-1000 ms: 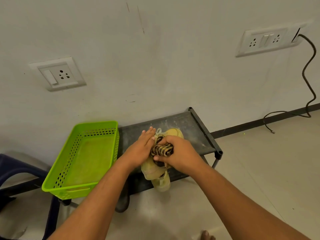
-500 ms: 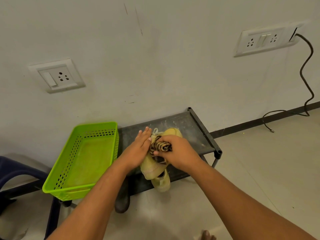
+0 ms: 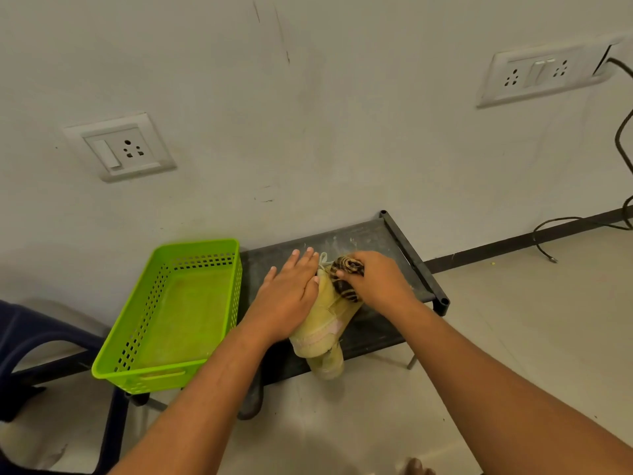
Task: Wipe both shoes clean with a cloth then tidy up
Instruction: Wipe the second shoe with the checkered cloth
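Now | right hand grips cloth, moved farther up shoe | left hand flat

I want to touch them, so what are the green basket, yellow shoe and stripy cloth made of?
Green basket: likely plastic, smooth and slightly shiny, with moulded rows of holes.
Yellow shoe: soft, matte fabric or suede-like material, it seems; seams show.
Stripy cloth: soft fabric, since it bunches up in the right hand.

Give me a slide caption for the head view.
Left hand rests on a yellow shoe on a dark rack; right hand presses striped cloth against it.
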